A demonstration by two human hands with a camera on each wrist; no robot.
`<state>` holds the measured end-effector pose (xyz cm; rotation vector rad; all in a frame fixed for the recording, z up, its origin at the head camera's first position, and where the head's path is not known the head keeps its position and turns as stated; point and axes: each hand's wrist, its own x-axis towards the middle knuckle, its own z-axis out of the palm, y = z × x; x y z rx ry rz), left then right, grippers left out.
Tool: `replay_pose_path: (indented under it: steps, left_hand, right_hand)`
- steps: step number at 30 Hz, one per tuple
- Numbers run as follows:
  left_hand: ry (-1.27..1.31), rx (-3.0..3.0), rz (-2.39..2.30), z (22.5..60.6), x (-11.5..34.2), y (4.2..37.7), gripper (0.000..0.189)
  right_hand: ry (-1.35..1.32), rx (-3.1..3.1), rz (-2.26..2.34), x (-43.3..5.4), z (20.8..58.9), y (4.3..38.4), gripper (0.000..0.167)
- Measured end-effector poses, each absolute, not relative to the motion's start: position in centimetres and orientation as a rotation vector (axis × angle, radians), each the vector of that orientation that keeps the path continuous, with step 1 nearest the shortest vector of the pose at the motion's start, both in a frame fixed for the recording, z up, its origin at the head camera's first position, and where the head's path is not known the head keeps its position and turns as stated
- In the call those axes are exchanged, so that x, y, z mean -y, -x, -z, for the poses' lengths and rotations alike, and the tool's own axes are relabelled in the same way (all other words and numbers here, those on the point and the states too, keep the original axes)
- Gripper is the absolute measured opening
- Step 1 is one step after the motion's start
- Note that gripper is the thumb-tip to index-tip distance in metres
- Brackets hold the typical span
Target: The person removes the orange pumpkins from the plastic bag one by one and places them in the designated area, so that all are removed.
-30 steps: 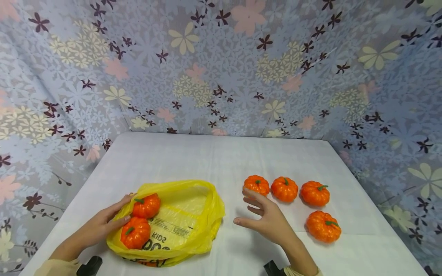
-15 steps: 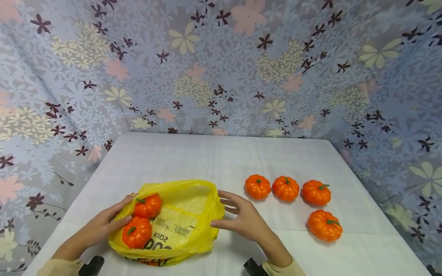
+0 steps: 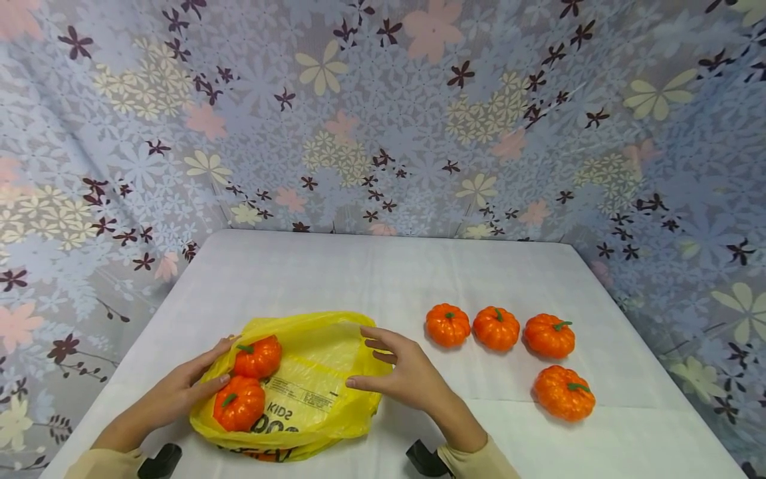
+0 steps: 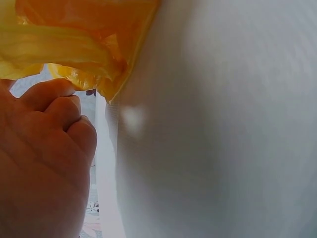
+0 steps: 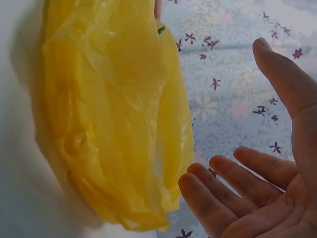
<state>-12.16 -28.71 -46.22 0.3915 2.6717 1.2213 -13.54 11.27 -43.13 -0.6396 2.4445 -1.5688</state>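
Note:
A yellow plastic bag (image 3: 335,359) lies on its side with its mouth facing up toward me. Inside it, at the left, are two small orange pumpkins with green stems, a rear pumpkin (image 3: 257,357) and a front pumpkin (image 3: 239,404). My left hand (image 3: 182,386) grips the bag's left rim, thumb over the edge beside the pumpkins; in the left wrist view its fingers (image 4: 64,109) curl against the yellow film. Over the bag's right rim hovers my right hand (image 3: 407,369), fingers spread and nothing in them. The right wrist view shows its fingers (image 5: 223,183) apart from the bag.
On the white-covered table (image 3: 335,273), right of the bag, several more pumpkins sit: a left one (image 3: 447,326), a middle one (image 3: 496,328), a right one (image 3: 549,335) and a nearer one (image 3: 564,393). A flowered cloth (image 3: 383,133) hangs behind and along both sides.
My right hand has moved left, from beside the loose pumpkins to the bag's right rim, fingers still spread. The left hand has kept its grip on the bag.

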Motion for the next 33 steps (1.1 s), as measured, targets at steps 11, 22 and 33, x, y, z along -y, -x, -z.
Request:
replay_pose_path:
  steps: [11,22,33]
  left_hand:
    - [-0.414,-2.658,-1.239,46.3,28.8,12.2,0.065]
    - [-0.401,-2.657,-1.224,46.2,28.8,12.3,0.066]
    - [-0.418,-2.66,-1.206,46.3,28.9,12.4,0.065]
  right_hand:
    - [0.74,-2.334,1.523,-8.6,43.1,14.5,0.082]
    - [0.865,-2.279,1.371,-5.0,43.2,14.9,0.082]
    - [0.996,-2.272,1.223,-0.9,44.2,14.3,0.078]
